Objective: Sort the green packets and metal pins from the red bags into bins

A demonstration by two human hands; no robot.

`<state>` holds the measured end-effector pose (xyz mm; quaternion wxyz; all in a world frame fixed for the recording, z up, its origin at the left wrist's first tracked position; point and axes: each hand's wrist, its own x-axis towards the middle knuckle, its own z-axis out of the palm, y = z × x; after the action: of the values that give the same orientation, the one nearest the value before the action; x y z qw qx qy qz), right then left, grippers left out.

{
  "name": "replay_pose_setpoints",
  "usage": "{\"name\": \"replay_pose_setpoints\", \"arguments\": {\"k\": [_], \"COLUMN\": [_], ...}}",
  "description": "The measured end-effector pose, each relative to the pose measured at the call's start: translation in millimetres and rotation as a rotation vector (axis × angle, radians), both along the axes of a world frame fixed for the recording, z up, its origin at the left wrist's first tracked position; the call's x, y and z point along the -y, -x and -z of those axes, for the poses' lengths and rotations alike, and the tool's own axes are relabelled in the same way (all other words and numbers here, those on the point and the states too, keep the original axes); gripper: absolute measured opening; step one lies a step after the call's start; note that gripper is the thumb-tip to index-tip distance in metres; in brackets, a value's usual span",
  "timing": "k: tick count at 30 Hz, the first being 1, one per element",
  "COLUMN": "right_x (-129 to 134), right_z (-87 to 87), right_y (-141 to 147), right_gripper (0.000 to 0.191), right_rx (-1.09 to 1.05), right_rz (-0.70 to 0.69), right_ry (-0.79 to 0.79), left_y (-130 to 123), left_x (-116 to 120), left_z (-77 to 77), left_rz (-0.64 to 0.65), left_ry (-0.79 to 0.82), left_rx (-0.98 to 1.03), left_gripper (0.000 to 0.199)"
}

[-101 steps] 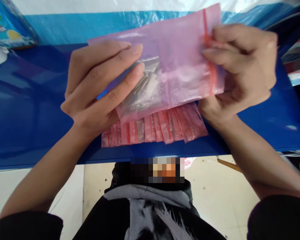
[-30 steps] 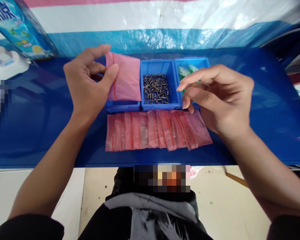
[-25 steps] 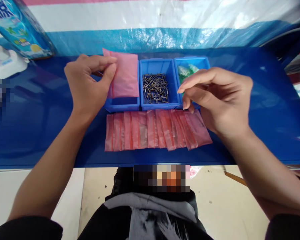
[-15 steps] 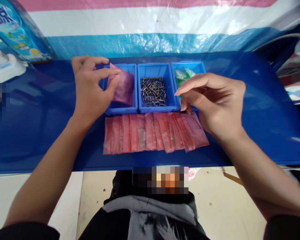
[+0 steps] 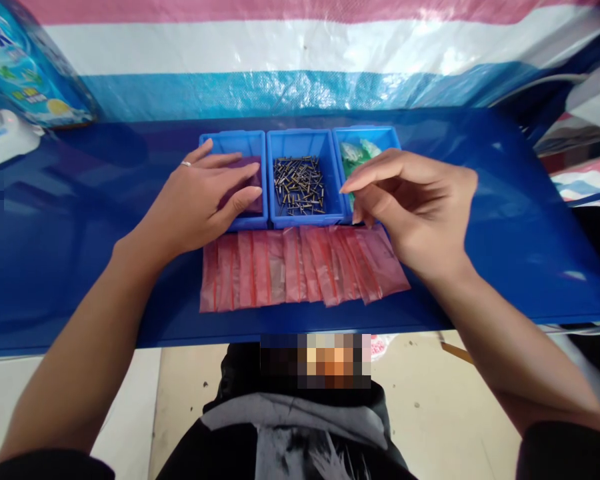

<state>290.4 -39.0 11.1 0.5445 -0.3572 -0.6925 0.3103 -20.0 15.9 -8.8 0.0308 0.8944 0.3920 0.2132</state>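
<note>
My left hand [image 5: 200, 200] is open over the left blue bin [image 5: 267, 200], fingers spread above a pink bag [image 5: 253, 190] that lies inside it. Small metal rivets [image 5: 300, 183] fill the bottom of the middle blue bin [image 5: 307, 140]. Beside the right blue bin [image 5: 373, 133], which has green and clear plastic bags [image 5: 355, 157] in it, my right hand [image 5: 413, 207] is pinched closed; what its fingertips hold, if anything, is too small to name. A row of overlapping pink zip bags [image 5: 295, 267] lies in front of the bins.
A blue detergent pouch [image 5: 35, 73] and a white device [image 5: 5, 137] stand at the back left of the blue table [image 5: 70, 267]. Striped plastic sheeting [image 5: 230, 53] hangs behind. A white object [image 5: 597, 100] is at the far right.
The pink bag has gone from my left fingertips down into the left bin, and that hand has opened and lowered. My right hand keeps its pinch near the right bin. The view has shifted slightly.
</note>
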Motion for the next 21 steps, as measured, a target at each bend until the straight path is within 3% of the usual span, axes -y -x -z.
{"name": "replay_pose_setpoints", "arguments": {"k": [4, 9, 12, 16, 21], "right_x": [0.9, -6.0, -12.2, -16.1, -16.3], "right_z": [-1.1, 7.4, 14.5, 17.0, 15.7], "right_y": [0.8, -5.9, -10.6, -13.6, -14.6], "right_gripper": [0.013, 0.02, 0.02, 0.023, 0.025], "right_rx": [0.112, 0.452, 0.576, 0.612, 0.688], "right_rz": [0.093, 0.161, 0.1, -0.013, -0.041], "right_ry": [-0.075, -0.247, -0.323, -0.322, -0.341], "left_y": [-2.5, -3.8, -3.8, -5.9, -12.1], "left_x": [3.0, 8.5, 11.7, 16.2, 22.6], "left_z": [-0.3, 1.8, -0.9, -6.0, -4.4], "left_rz": [-0.022, 0.013, 0.03, 0.125, 0.2], "left_ry": [-0.178, -0.107, -0.09, -0.206, -0.257], "left_rx": [0.028, -0.044, -0.058, -0.064, -0.052], "left_gripper": [0.041, 0.052, 0.053, 0.052, 0.053]}}
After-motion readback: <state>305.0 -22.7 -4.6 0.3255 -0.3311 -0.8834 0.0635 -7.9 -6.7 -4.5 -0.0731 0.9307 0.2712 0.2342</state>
